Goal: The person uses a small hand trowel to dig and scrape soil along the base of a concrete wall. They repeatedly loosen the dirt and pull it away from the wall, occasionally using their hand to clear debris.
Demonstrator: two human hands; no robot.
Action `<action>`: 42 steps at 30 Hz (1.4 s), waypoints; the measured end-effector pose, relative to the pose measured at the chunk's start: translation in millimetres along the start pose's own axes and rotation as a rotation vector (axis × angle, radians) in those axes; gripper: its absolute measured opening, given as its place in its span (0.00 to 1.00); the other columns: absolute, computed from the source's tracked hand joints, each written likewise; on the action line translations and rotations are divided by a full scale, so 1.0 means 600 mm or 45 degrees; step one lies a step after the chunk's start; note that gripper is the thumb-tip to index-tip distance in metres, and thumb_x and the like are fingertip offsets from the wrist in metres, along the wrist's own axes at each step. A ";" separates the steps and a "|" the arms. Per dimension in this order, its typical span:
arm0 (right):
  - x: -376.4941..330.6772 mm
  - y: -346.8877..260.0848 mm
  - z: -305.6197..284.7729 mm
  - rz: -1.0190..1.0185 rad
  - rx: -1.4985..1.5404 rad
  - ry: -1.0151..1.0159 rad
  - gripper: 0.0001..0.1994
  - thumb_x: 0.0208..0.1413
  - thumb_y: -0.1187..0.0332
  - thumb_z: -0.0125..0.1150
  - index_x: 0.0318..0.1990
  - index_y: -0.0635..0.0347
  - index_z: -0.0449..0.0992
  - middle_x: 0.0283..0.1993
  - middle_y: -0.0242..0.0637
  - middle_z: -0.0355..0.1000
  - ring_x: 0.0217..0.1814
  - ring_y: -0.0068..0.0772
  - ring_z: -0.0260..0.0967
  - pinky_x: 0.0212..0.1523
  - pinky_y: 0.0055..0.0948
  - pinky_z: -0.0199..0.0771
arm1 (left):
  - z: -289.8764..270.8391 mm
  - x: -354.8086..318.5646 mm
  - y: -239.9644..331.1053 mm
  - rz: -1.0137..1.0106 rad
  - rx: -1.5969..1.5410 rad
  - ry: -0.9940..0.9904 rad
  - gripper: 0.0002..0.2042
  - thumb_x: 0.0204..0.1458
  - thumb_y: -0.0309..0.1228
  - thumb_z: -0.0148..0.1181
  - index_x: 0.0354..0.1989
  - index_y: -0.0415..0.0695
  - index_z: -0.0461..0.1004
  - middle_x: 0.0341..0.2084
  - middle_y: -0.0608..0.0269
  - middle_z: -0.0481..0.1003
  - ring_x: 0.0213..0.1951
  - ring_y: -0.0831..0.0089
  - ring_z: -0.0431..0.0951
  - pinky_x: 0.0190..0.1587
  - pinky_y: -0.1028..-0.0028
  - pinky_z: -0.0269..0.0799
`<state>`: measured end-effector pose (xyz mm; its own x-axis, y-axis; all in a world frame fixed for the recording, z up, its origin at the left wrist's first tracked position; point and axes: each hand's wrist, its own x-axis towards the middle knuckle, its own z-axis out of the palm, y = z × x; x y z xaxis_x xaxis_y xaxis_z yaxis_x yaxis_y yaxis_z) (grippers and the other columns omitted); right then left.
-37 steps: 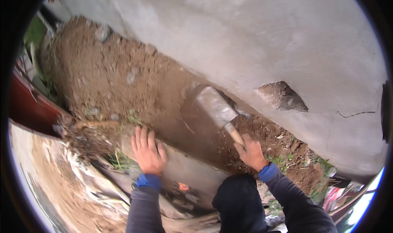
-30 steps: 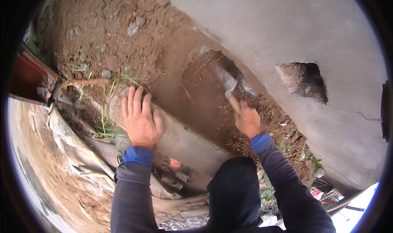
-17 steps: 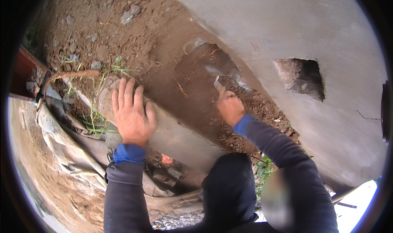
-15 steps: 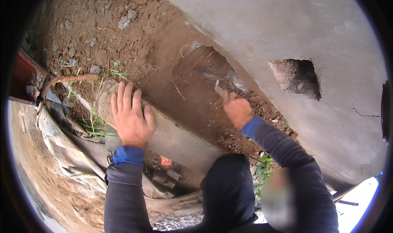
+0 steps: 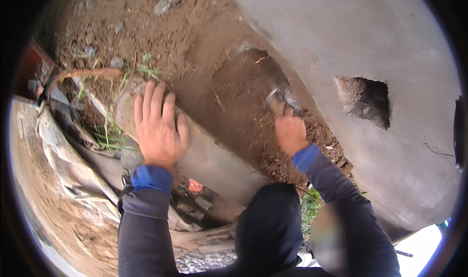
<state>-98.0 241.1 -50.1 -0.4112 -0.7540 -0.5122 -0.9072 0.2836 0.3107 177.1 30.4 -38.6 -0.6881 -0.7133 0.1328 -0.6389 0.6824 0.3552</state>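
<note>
On the concrete beam, head view: our left hand lies palm down, fingers straight and slightly parted, thumb out to the side, gripping nothing.
Right of the beam: our right hand reaches forward over the dug soil, fingers curled round the handle of the trowel.
Trowel: beyond the beam, low in the soil; its long axis runs forward, leaning left, metal end away from us, blade too indistinct to tell.

The left grip rests spread on a concrete slab; the right grip holds a trowel over brown soil.
</note>
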 end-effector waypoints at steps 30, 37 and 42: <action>-0.065 0.144 0.041 0.536 1.338 -0.620 0.20 0.67 0.54 0.64 0.46 0.66 0.83 0.29 0.45 0.79 0.31 0.39 0.79 0.38 0.43 0.78 | 0.001 0.001 0.000 -0.001 0.035 -0.039 0.26 0.56 0.38 0.57 0.61 0.36 0.74 0.71 0.48 0.66 0.78 0.47 0.56 0.79 0.44 0.46; 0.016 0.108 0.105 0.499 1.792 -0.705 0.31 0.68 0.39 0.60 0.45 0.67 0.80 0.23 0.32 0.67 0.20 0.24 0.63 0.19 0.31 0.61 | 0.002 -0.001 0.004 -0.005 0.144 -0.091 0.27 0.55 0.39 0.57 0.62 0.35 0.73 0.71 0.45 0.66 0.78 0.44 0.57 0.79 0.43 0.46; -0.008 0.107 0.102 0.573 1.873 -0.747 0.42 0.58 0.26 0.62 0.43 0.67 0.80 0.24 0.31 0.67 0.20 0.23 0.63 0.19 0.27 0.61 | 0.001 0.004 0.004 0.052 0.194 -0.101 0.29 0.56 0.38 0.55 0.64 0.34 0.71 0.71 0.42 0.65 0.78 0.42 0.56 0.78 0.43 0.45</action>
<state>-159.6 299.4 -76.5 -0.3138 -0.2441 -0.9176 0.1277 0.9467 -0.2956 173.5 30.3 -37.8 -0.7355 -0.6740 0.0688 -0.6506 0.7310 0.2059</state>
